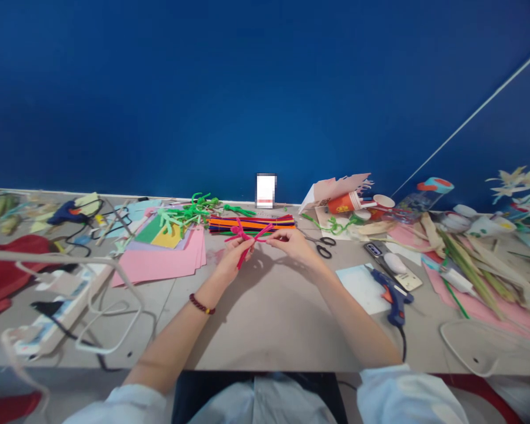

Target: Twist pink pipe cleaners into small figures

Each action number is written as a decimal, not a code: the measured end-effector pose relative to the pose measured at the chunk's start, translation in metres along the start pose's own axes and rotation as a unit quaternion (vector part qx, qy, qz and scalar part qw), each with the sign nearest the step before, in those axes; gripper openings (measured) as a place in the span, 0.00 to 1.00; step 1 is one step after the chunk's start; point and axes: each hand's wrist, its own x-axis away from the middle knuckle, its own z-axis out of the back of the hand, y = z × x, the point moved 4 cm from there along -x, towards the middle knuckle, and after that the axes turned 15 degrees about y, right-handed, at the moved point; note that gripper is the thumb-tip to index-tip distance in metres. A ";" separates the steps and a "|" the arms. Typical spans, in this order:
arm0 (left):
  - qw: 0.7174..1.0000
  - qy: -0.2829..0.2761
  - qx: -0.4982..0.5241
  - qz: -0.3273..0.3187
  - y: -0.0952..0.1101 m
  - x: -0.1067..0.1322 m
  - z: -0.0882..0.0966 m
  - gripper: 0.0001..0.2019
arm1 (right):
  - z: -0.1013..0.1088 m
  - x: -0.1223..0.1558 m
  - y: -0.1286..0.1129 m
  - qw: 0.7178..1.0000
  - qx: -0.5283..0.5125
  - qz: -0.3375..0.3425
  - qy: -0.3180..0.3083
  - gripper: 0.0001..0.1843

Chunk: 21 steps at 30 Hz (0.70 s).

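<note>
My left hand (231,264) and my right hand (291,244) are raised a little above the grey table (265,318), both closed on a pink pipe cleaner (246,238) bent into loops. The left hand pinches its lower stem; the right hand pinches an end to the right. A beaded bracelet (202,304) sits on my left wrist. Just behind my hands lies a bundle of coloured pipe cleaners (251,224).
Pink and coloured paper sheets (165,256) and green pipe cleaners (189,212) lie at left. Black scissors (324,246), a blue glue gun (393,294), an orange paper cup (344,203) and dried leaves (468,259) lie at right. A power strip with cables (57,318) sits near left.
</note>
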 end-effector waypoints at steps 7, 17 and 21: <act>1.000 -0.016 0.010 -0.005 0.000 0.000 -0.002 0.15 | -0.001 -0.001 0.004 1.000 -0.016 -0.011 -0.011 0.09; 0.965 -0.109 -0.210 -0.112 0.005 0.020 -0.011 0.12 | 0.002 -0.009 0.018 0.998 0.005 0.007 -0.057 0.08; 0.929 -0.106 -0.310 -0.173 0.006 0.020 -0.013 0.10 | 0.003 -0.007 0.008 0.997 0.045 0.038 -0.050 0.05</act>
